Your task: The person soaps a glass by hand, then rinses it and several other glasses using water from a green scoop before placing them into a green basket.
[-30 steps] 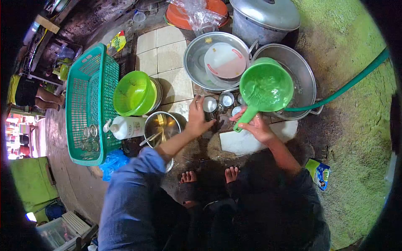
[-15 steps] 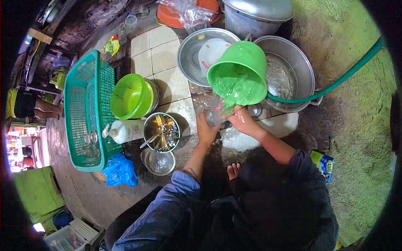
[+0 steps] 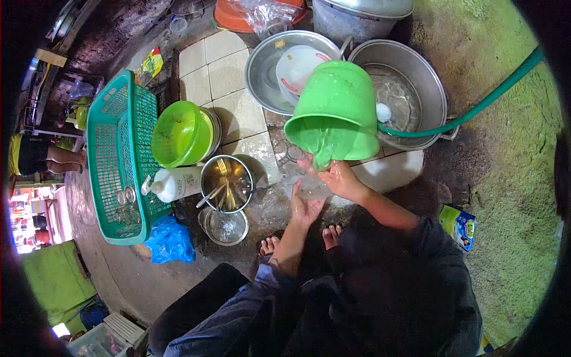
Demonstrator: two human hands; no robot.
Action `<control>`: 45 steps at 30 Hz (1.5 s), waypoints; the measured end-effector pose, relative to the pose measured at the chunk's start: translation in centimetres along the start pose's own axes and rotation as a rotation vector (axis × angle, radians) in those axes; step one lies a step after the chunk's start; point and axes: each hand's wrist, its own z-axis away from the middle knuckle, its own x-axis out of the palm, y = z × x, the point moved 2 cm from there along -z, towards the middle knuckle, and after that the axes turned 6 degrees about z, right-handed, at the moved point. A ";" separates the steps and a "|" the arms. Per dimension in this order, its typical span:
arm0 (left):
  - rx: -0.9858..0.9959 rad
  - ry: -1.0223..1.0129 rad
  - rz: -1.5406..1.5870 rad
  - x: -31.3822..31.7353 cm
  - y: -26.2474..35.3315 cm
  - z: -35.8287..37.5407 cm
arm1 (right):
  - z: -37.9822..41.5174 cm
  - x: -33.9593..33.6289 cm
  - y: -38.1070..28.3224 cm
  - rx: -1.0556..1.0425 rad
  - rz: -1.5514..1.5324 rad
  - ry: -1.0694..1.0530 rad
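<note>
A green bucket is tipped on its side, mouth towards me, and water pours over its lower rim. My right hand is at that rim with its fingers curled on it; the fingertips are partly hidden by water. Below the stream my left hand is turned palm up, fingers apart, holding nothing. Splashing water blurs the space between both hands. Just behind it, a clear glass shape shows faintly on the wet floor.
Left are a teal basket with glasses, lime-green bowls, a pump bottle, a pot of cutlery and a strainer. Behind stand a metal basin and a large pot with a green hose.
My left hand has let go of a clear glass-like item and moved down, opening palm up. The bucket has tipped further towards me; my right hand stays by its rim.
</note>
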 end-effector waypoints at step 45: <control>-0.106 -0.027 -0.006 7.6 1.1 0.4 | -0.6 -23.6 6.3 0.560 1.354 -0.099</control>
